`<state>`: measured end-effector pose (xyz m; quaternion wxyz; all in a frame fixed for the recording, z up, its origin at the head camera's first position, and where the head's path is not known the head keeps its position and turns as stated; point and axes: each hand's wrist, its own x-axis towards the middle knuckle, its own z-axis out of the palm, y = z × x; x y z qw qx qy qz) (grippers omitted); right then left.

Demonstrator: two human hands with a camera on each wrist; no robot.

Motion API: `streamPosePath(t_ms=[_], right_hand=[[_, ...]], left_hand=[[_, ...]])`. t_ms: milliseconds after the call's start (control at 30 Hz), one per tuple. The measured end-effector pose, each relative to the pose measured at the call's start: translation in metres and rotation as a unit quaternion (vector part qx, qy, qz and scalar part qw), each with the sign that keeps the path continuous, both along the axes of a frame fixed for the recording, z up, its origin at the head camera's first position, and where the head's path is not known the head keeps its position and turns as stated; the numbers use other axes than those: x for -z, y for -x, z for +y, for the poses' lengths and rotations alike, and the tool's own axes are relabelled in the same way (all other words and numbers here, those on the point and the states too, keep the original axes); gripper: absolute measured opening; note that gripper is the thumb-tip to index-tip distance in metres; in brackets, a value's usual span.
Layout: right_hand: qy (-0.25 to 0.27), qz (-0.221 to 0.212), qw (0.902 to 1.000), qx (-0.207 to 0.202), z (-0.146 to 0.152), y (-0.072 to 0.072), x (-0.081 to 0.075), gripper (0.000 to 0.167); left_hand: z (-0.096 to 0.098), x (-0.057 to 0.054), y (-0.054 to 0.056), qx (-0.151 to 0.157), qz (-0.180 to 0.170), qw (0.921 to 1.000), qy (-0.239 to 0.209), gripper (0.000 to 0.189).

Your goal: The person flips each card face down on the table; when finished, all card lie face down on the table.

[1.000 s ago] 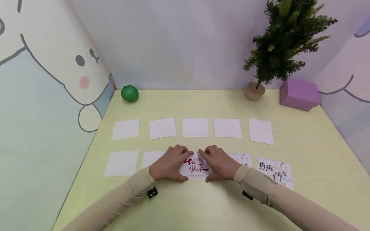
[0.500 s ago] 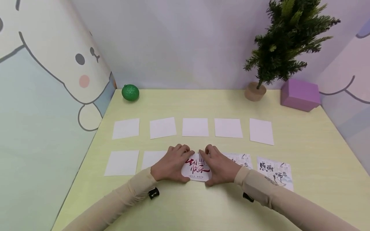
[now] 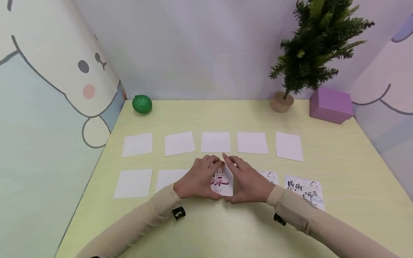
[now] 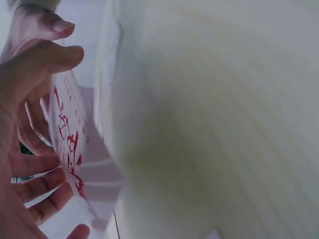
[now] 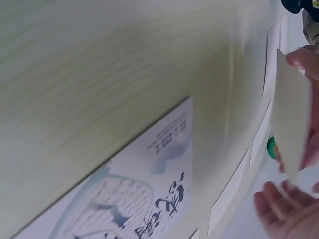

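A white card with red calligraphy (image 3: 222,186) is between my two hands at the middle of the near row, raised off the table. My left hand (image 3: 200,179) grips it between thumb and fingers, covering its left part. In the left wrist view the printed face of the card (image 4: 70,144) stands on edge; the right wrist view shows its pale back (image 5: 289,117). My right hand (image 3: 250,182) is by the card's right edge. In the right wrist view the fingers (image 5: 279,206) of that hand are loosely bent near the card's lower end, without visibly pinching it.
Five-across blank white cards (image 3: 216,142) form the far row. Two more blank cards (image 3: 133,183) lie near left; printed cards (image 3: 304,191) lie near right. Behind stand a green ornament (image 3: 142,104), a potted artificial tree (image 3: 282,102) and a purple box (image 3: 331,105).
The red-lettered card has risen from the table and is partly turned. Both hands have drawn closer together around it, the left one moving right. The other cards lie as before.
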<state>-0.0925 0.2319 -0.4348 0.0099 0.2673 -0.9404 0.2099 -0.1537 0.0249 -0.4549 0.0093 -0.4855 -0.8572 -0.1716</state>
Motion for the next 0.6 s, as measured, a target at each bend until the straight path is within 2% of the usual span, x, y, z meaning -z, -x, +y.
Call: streamPosePath(t_ms=[100,167,267,400,500,600], right_hand=[[0.079,-0.009,0.9968,-0.008,0.004,0.000,-0.003,0.129],[0.126,-0.010,0.9916,-0.028,0.005,0.003,-0.002,0.127],[0.165,0.000,0.9843,-0.064,0.002,0.007,0.004,0.118],[0.175,0.026,0.9803,-0.088,-0.003,0.011,0.012,0.101],[0.163,0.047,0.9813,-0.091,-0.007,0.010,0.015,0.095],[0.137,0.072,0.9835,-0.094,-0.011,0.008,0.016,0.092]], left_hand=[[-0.007,-0.004,0.004,-0.004,-0.089,0.9940,-0.065,0.090],[-0.011,-0.008,0.006,0.003,-0.150,0.9822,-0.113,0.089],[-0.017,-0.010,0.007,0.017,-0.226,0.9589,-0.171,0.089],[-0.021,-0.010,0.006,0.023,-0.288,0.9353,-0.204,0.089],[-0.023,-0.009,0.005,0.020,-0.328,0.9194,-0.217,0.088],[-0.026,-0.008,0.004,0.013,-0.351,0.9095,-0.222,0.089]])
